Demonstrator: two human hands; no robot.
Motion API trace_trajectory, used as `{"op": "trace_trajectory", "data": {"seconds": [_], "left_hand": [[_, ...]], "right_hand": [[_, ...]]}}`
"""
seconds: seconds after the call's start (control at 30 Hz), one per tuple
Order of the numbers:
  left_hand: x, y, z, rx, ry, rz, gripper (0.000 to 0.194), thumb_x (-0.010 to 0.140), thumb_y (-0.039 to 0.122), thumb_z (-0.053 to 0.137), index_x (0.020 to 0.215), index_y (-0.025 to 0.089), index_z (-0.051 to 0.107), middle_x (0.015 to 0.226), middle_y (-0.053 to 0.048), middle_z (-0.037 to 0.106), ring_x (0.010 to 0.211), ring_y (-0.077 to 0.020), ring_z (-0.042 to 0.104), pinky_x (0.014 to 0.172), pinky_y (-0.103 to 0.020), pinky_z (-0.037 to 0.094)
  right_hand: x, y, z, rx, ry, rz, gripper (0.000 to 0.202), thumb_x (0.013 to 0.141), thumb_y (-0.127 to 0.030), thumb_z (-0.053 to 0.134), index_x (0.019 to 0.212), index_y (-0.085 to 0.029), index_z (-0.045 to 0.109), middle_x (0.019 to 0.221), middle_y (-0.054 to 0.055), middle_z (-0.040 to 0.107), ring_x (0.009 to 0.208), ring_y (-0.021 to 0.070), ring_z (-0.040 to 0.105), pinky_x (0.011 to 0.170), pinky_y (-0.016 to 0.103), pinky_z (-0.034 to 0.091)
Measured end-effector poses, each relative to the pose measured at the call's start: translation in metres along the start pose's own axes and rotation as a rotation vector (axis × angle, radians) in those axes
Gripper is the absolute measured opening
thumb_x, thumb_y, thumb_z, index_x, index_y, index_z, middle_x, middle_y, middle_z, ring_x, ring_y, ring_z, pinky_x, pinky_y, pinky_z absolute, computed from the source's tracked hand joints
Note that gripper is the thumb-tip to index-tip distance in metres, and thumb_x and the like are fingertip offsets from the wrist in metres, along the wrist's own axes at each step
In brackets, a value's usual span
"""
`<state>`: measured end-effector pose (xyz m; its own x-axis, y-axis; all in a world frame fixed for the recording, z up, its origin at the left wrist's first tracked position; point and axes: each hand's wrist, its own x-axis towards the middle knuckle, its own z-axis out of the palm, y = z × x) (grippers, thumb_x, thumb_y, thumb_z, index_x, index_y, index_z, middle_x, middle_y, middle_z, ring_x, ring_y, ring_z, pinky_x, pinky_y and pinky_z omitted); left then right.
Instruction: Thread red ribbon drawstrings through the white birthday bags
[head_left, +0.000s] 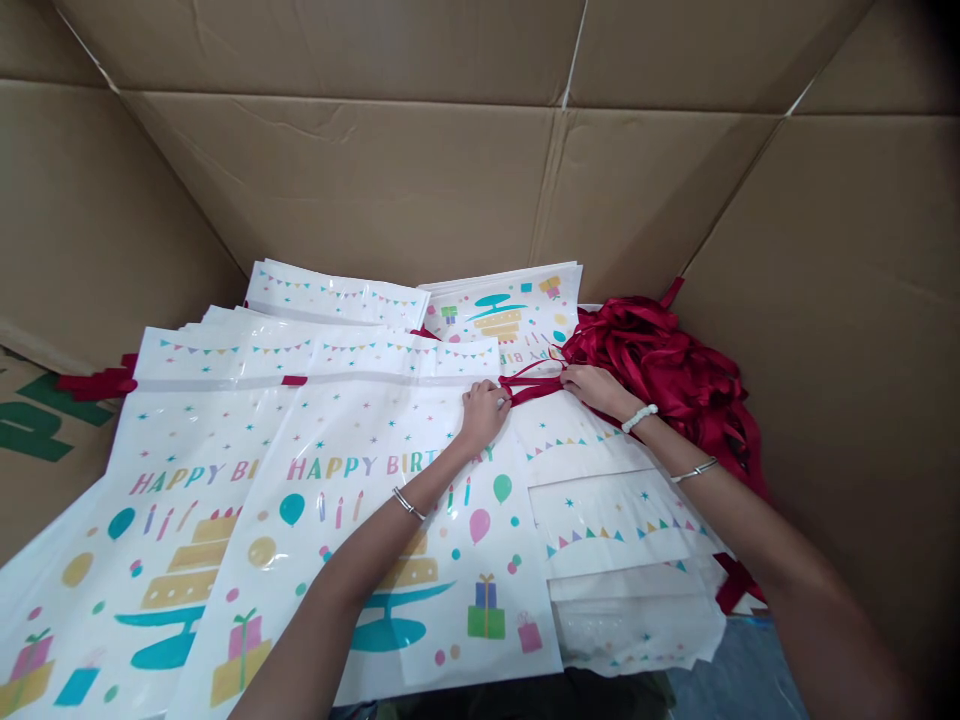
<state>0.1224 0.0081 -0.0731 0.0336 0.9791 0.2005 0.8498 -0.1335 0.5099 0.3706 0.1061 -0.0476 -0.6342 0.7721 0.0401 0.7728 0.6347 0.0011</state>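
Observation:
White bags printed with "Happy Birthday", cakes and balloons lie overlapping in front of me, the top bag [420, 450] uppermost. At that bag's upper right corner, my left hand [485, 412] is closed on the red ribbon [536, 386]. My right hand [594, 388] pinches the same ribbon a little further right, beside the big tangle of red ribbon [660, 360]. The stretch of ribbon between my hands forms thin loops. A grey-white strip with a small red patch [294, 381] runs across the bags near their top edges.
Tall cardboard walls [337, 180] stand behind and on both sides. More printed bags [510, 310] lie at the back, and folded ones [622, 520] are stacked at the right. A red ribbon bundle [97, 384] sticks out at the left, near green lettering on cardboard.

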Motion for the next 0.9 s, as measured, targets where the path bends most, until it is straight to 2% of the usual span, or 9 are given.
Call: {"op": "trace_trajectory", "data": {"seconds": [0.17, 0.37, 0.5, 0.67, 0.77, 0.9], "left_hand": [[0.0, 0.004, -0.002, -0.016, 0.004, 0.041, 0.016, 0.095, 0.025, 0.058, 0.094, 0.023, 0.073, 0.1, -0.007, 0.066, 0.104, -0.0253, 0.056, 0.089, -0.038, 0.041], [-0.001, 0.007, -0.004, -0.038, 0.068, 0.123, 0.017, 0.097, 0.025, 0.055, 0.096, 0.022, 0.071, 0.093, -0.005, 0.069, 0.097, -0.0229, 0.059, 0.087, -0.035, 0.042], [-0.002, 0.008, -0.005, -0.082, 0.091, 0.168, 0.017, 0.097, 0.023, 0.055, 0.095, 0.02, 0.071, 0.094, -0.005, 0.071, 0.096, -0.0218, 0.061, 0.088, -0.035, 0.042], [-0.002, 0.008, -0.005, -0.1, 0.096, 0.192, 0.015, 0.096, 0.022, 0.057, 0.096, 0.02, 0.071, 0.097, -0.005, 0.073, 0.097, -0.0221, 0.062, 0.089, -0.035, 0.043], [-0.001, 0.006, -0.004, -0.092, 0.096, 0.182, 0.015, 0.096, 0.022, 0.056, 0.096, 0.02, 0.072, 0.097, -0.005, 0.073, 0.097, -0.0224, 0.063, 0.088, -0.035, 0.044], [-0.001, 0.005, -0.003, -0.102, 0.107, 0.182, 0.016, 0.096, 0.022, 0.056, 0.097, 0.02, 0.072, 0.098, -0.006, 0.073, 0.098, -0.0226, 0.063, 0.089, -0.036, 0.044]], "right_hand": [[0.018, 0.0, 0.008, 0.287, 0.062, -0.131, 0.022, 0.093, -0.016, 0.049, 0.088, -0.016, 0.07, 0.092, 0.009, 0.068, 0.085, 0.02, 0.062, 0.081, 0.028, 0.043], [0.026, -0.005, 0.0, 0.48, 0.089, -0.203, 0.02, 0.09, -0.02, 0.049, 0.088, -0.016, 0.069, 0.091, 0.009, 0.068, 0.084, 0.0198, 0.06, 0.081, 0.03, 0.044], [0.037, -0.016, -0.007, 0.482, 0.061, -0.249, 0.019, 0.091, -0.019, 0.049, 0.086, -0.016, 0.068, 0.088, 0.008, 0.068, 0.083, 0.0198, 0.06, 0.08, 0.029, 0.044], [0.069, -0.053, -0.007, 0.429, 0.03, -0.308, 0.017, 0.089, -0.014, 0.053, 0.084, -0.016, 0.07, 0.089, 0.008, 0.069, 0.082, 0.0188, 0.06, 0.078, 0.027, 0.043], [0.081, -0.07, -0.004, 0.389, 0.049, -0.283, 0.017, 0.087, -0.009, 0.056, 0.084, -0.015, 0.071, 0.089, 0.008, 0.07, 0.083, 0.0192, 0.061, 0.077, 0.027, 0.043], [0.068, -0.061, 0.002, 0.37, 0.058, -0.199, 0.017, 0.086, -0.011, 0.061, 0.094, -0.017, 0.075, 0.096, 0.008, 0.073, 0.088, 0.0211, 0.064, 0.081, 0.028, 0.045]]}}
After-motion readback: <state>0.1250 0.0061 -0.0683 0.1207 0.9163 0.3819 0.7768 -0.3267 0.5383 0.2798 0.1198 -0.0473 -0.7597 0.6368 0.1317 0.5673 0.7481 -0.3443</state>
